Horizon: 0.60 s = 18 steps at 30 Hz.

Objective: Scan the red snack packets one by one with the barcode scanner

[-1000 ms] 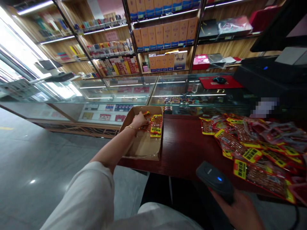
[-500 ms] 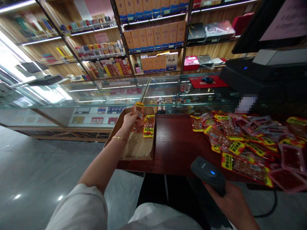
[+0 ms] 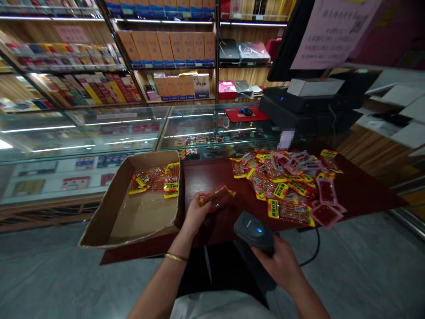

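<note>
The left hand (image 3: 195, 210) is holding a small snack packet (image 3: 217, 196). Its grip is grasping the near end, with the thumb and fingers pinching the wrapper, and the far end is sticking out to the right. The packet is sitting over the tabletop (image 3: 206, 173), between the cardboard box (image 3: 146, 217) and the big pile of packets (image 3: 265, 179). I cannot tell if it is touching the wood. The right hand (image 3: 280, 261) is grasping a black scanner (image 3: 254, 230), and a little blue light is shining on top. The scanner is hanging near the packet, not touching it. A few more packets (image 3: 171, 179) are lying at the far end of the box.

The packet is looking very light, so one hand is likely doing enough. The wrapper is shining, so it is probably feeling smooth and a bit slippery. The food inside is looking brown and thin, so hard squeezing might be bending or breaking it. The flat end with the yellow bit is seeming like a good place for pinching, because the food is probably ending before it.
</note>
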### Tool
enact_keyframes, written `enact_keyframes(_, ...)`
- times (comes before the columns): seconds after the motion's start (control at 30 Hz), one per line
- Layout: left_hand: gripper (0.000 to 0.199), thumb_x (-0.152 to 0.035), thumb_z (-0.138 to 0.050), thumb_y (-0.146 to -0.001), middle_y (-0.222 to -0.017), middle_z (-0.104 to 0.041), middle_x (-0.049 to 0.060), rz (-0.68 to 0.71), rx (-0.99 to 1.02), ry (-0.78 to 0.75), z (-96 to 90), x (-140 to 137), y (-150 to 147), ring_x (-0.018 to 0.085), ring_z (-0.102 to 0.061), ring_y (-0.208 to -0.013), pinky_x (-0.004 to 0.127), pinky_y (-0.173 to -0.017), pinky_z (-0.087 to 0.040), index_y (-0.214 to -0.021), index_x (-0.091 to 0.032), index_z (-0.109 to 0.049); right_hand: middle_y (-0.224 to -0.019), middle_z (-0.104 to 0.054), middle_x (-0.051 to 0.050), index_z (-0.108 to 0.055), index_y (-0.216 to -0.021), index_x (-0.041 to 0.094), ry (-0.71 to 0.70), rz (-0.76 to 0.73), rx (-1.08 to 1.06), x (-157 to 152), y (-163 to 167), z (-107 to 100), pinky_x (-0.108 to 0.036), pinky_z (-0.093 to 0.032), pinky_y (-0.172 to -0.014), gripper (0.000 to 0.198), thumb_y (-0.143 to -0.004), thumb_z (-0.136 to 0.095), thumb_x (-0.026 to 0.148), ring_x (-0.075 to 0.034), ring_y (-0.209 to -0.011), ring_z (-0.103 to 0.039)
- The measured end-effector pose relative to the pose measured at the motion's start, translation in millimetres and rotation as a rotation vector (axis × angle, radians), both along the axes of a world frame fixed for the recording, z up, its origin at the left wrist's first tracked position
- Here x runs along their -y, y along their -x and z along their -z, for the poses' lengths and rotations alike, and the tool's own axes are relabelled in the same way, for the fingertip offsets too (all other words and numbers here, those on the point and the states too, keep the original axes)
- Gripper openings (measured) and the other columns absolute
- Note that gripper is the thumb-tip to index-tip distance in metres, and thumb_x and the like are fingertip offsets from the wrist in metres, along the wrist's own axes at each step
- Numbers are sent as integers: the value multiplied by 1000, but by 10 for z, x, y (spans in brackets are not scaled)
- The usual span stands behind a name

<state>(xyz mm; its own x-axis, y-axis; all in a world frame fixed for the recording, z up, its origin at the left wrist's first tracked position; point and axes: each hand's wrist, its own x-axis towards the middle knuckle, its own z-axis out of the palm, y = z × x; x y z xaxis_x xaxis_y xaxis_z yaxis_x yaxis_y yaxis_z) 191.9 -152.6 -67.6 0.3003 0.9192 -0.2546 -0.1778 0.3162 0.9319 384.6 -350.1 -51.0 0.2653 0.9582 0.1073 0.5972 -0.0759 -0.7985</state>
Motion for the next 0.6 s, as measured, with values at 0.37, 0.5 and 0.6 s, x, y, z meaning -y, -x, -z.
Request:
enact_keyframes(0.37, 32, -35, -84, -75, -108, -76, 5, -161, 275, 13, 277, 32, 24, 22, -71, -104, 42, -95, -59, -99, -20, -67, -102, -85, -7, -81, -107, 23, 27, 21, -8, 9, 53, 179, -38, -65, -86, 30, -88, -67, 42, -31, -95, -82)
enact_keyframes(0.5, 30, -28, -83, -73, -103, -76, 3, -192, 311, 48, 301, 8, 52, 21, -71, -101, 47, -101, -56, -93, -20, -62, -107, -85, -8, -79, -110, 22, 42, -12, -12, -48, 120, 166, -38, -64, -89, 30, -90, -66, 40, -31, -101, -80)
enact_keyframes(0.6, 32, -26, -83, -72, -106, -77, 5, -174, 336, 92, 293, -3, 55, 23, -72, -104, 50, -103, -55, -95, -19, -62, -106, -84, -9, -79, -110, 22, 30, 0, 9, -64, 127, 182, -39, -64, -89, 32, -91, -65, 42, -32, -100, -81)
